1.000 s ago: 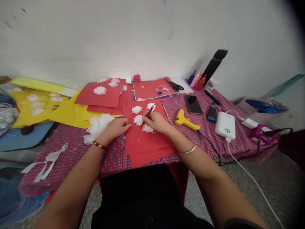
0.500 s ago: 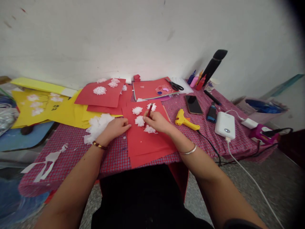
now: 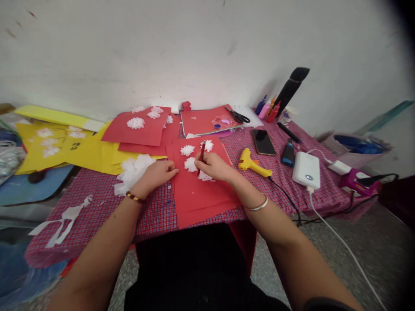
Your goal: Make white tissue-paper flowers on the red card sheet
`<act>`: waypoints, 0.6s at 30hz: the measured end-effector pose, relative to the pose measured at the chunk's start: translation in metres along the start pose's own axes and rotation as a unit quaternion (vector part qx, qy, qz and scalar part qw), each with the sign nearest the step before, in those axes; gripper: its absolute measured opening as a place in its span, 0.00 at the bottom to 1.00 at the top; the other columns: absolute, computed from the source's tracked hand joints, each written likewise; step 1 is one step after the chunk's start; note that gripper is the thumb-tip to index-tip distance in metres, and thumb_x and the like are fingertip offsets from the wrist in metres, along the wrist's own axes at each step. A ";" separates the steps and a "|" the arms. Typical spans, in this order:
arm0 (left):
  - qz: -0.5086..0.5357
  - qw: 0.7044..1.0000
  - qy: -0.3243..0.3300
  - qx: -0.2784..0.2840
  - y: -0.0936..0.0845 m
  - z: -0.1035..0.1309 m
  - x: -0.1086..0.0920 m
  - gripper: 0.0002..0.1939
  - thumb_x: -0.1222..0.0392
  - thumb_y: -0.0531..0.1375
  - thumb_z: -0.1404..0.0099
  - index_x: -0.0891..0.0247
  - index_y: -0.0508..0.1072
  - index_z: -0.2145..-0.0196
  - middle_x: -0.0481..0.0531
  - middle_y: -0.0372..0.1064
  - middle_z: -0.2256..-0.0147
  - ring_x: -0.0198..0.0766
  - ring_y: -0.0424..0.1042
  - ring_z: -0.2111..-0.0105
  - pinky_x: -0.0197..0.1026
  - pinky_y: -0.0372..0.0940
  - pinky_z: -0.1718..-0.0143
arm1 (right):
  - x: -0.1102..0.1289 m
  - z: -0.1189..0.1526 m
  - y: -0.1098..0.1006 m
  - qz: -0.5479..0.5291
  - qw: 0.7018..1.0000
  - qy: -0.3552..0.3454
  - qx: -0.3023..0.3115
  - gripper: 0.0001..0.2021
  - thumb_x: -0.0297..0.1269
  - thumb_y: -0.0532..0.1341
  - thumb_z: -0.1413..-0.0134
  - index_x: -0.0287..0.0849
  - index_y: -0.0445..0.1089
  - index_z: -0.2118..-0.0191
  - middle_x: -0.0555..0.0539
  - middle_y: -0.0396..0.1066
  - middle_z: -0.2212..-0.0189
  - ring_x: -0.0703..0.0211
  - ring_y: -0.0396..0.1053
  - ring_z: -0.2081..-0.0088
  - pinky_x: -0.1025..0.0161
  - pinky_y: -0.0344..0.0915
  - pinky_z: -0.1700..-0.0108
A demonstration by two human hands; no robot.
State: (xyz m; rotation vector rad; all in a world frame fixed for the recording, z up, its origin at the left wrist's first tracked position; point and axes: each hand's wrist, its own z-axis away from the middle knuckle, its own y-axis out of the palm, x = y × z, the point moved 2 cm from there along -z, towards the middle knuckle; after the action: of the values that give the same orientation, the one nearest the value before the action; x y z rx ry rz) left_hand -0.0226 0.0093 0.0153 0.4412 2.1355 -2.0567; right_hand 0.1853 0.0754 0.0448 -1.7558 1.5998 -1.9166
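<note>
My right hand [image 3: 213,166] is closed round a dark red pen [image 3: 202,152], held nearly upright over a red sheet [image 3: 201,196]. Several fluffy white paper flowers lie on this sheet; one [image 3: 187,150] is at its upper left, another [image 3: 189,164] just left of my fingers. The pen's tip is by the lower right flower [image 3: 205,176], which my hand partly covers. At the sheet's left edge rests my left hand [image 3: 159,172], fingers curled; whether anything is inside them is hidden. Crumpled white paper [image 3: 132,172] lies beside it and partly beneath.
Red sheets with white flowers [image 3: 139,131] and yellow sheets [image 3: 87,151] spread to the left. Black scissors [image 3: 239,115] lie at the back. On the right are a yellow glue gun [image 3: 253,164], a phone [image 3: 263,142], a white power bank [image 3: 306,170] and cables.
The pen has tilted more upright in my right hand, and the red sheet with its flowers has shifted very slightly right. My left hand stays in place.
</note>
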 end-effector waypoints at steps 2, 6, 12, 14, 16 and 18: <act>0.000 1.000 0.001 -0.001 0.000 0.000 0.000 0.15 0.51 0.53 0.38 0.60 0.59 0.78 0.48 0.61 0.79 0.38 0.61 0.77 0.39 0.50 0.74 | 0.000 0.000 0.000 0.039 0.999 0.006 0.013 0.12 0.34 0.51 0.42 0.41 0.59 0.77 0.52 0.60 0.82 0.64 0.58 0.78 0.66 0.49 0.73; 0.004 1.000 -0.005 0.001 -0.001 0.001 -0.002 0.15 0.52 0.53 0.38 0.60 0.60 0.78 0.48 0.62 0.78 0.37 0.61 0.76 0.39 0.51 0.74 | -0.003 -0.001 -0.004 0.090 0.996 0.026 -0.006 0.13 0.34 0.52 0.43 0.41 0.59 0.78 0.51 0.60 0.82 0.63 0.56 0.78 0.64 0.48 0.73; 0.007 1.000 -0.005 0.000 -0.001 0.001 -0.002 0.15 0.51 0.53 0.37 0.61 0.60 0.78 0.47 0.63 0.78 0.37 0.61 0.76 0.38 0.50 0.74 | -0.003 0.000 -0.004 0.000 1.000 0.024 -0.011 0.11 0.36 0.51 0.41 0.40 0.62 0.74 0.51 0.63 0.79 0.64 0.59 0.76 0.66 0.51 0.72; 0.007 1.000 -0.002 -0.001 0.000 0.001 -0.001 0.15 0.51 0.53 0.37 0.61 0.60 0.78 0.48 0.63 0.78 0.37 0.61 0.76 0.39 0.50 0.74 | -0.002 0.001 -0.003 -0.019 1.000 0.017 -0.002 0.11 0.36 0.51 0.41 0.39 0.62 0.73 0.51 0.64 0.78 0.65 0.60 0.75 0.67 0.52 0.71; 0.006 1.000 -0.002 -0.002 0.000 0.001 -0.001 0.16 0.51 0.53 0.37 0.61 0.59 0.78 0.47 0.62 0.77 0.37 0.60 0.76 0.39 0.50 0.74 | 0.000 0.001 -0.002 0.002 1.000 0.011 0.020 0.11 0.35 0.52 0.42 0.39 0.62 0.74 0.51 0.63 0.79 0.65 0.60 0.76 0.67 0.51 0.71; 0.006 1.000 -0.003 -0.005 0.000 0.001 -0.001 0.16 0.51 0.53 0.38 0.61 0.58 0.78 0.47 0.62 0.78 0.37 0.60 0.76 0.39 0.49 0.74 | 0.000 0.001 -0.002 0.052 0.998 0.015 0.037 0.11 0.33 0.52 0.43 0.39 0.61 0.75 0.51 0.62 0.81 0.65 0.58 0.78 0.66 0.49 0.73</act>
State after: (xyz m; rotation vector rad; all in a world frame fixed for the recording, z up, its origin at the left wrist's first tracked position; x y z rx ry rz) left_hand -0.0216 0.0087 0.0155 0.4455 2.1328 -2.0375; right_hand 0.1866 0.0757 0.0461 -1.5902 1.5756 -1.9376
